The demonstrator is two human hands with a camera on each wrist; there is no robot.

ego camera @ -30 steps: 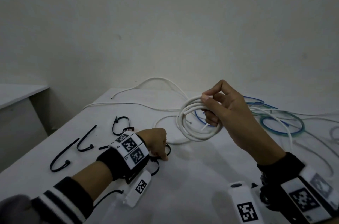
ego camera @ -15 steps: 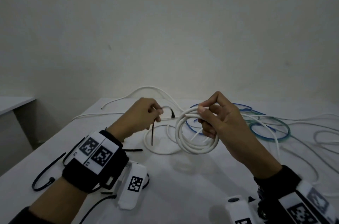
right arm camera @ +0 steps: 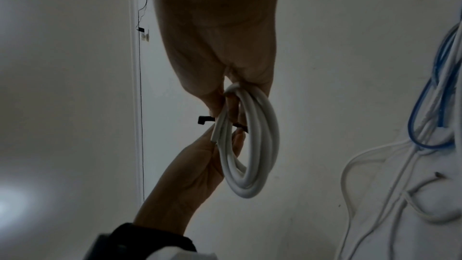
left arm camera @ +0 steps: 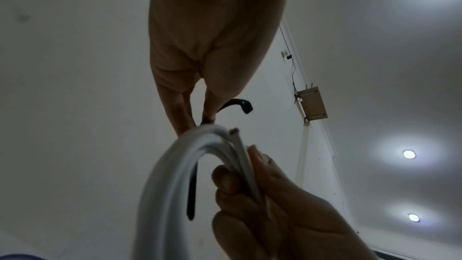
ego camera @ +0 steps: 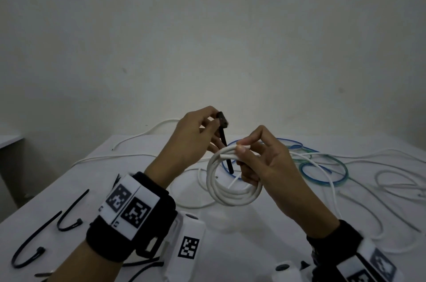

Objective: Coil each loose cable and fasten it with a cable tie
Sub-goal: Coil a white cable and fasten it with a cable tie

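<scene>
A white cable wound into a coil [ego camera: 230, 191] hangs in the air above the table, and my right hand [ego camera: 258, 161] pinches its top between thumb and fingers. The same coil [right arm camera: 252, 145] fills the middle of the right wrist view. My left hand [ego camera: 196, 138] pinches a black cable tie [ego camera: 224, 143] near its head, and the strap points down through the coil's opening. In the left wrist view the black cable tie [left arm camera: 192, 195] runs behind the white coil [left arm camera: 175, 175].
Loose black cable ties [ego camera: 69, 212] lie at the table's near left. Loose white cables [ego camera: 380, 166] and blue cable loops [ego camera: 322, 168] sprawl over the far and right side of the white table [ego camera: 242, 247]. A wall stands behind.
My left hand picked a black tie off the table, rose and moved right to the coil; the tie's strap now passes through the loop. The right hand kept holding the coil.
</scene>
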